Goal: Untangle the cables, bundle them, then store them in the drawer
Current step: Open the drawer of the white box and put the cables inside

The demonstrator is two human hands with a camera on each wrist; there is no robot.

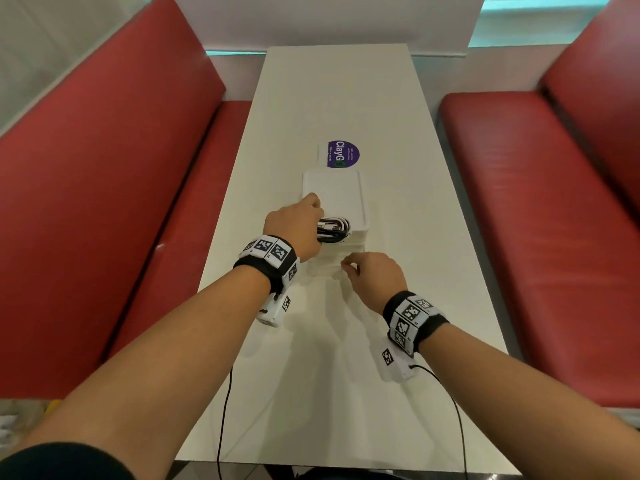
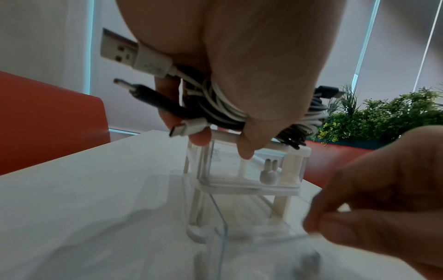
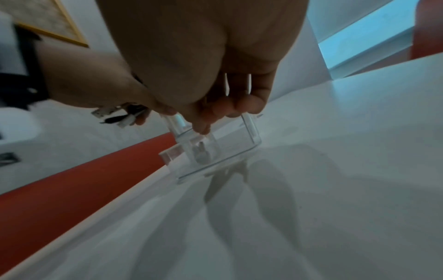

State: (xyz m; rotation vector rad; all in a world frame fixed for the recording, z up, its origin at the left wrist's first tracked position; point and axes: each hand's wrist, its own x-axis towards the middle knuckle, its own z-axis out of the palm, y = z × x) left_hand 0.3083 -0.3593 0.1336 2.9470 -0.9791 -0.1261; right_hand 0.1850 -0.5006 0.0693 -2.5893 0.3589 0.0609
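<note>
Two hands: left hand [image 1: 294, 225] grips cable bundle [image 1: 334, 230], half-hidden.

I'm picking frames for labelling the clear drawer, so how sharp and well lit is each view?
Head view: sharp, evenly lit, edges bowed by the wide lens; the drawer unit blends into the white table. Left wrist view: cable bundle crisp, pulled-out drawer and right hand smeared. Right wrist view: dim, soft, the hand backlit.
</note>
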